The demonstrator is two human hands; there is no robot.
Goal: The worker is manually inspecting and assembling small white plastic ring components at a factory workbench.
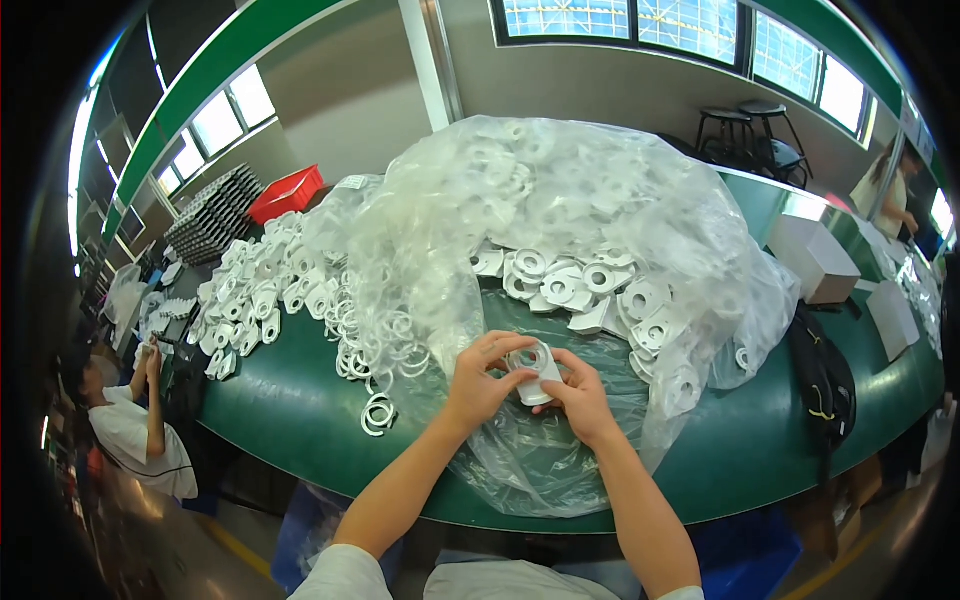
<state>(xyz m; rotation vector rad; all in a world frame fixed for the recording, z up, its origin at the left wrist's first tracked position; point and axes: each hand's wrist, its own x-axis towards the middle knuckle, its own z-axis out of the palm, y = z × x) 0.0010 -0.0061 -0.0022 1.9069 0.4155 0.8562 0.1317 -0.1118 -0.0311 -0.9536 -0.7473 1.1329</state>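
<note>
Between my two hands is a white plastic part [540, 386] with a round hole at its upper end, held just above the plastic sheet. My left hand [486, 376] grips its left side, thumb across the front and fingers near the ring-shaped top. On the lower right, my right hand [577, 393] pinches the same part with thumb and fingers. Beyond my hands, a heap of similar white parts [560, 285] spills from a large clear plastic bag [590, 180]. White rings [378, 412] lie on the green table to the left.
More white parts [262, 275] are piled at the left, before a red bin [287, 194] and stacked grey trays [212, 213]. White boxes [812, 262] and a black bag [824, 375] are at the right. A person [140, 430] works at far left, another [887, 190] at far right.
</note>
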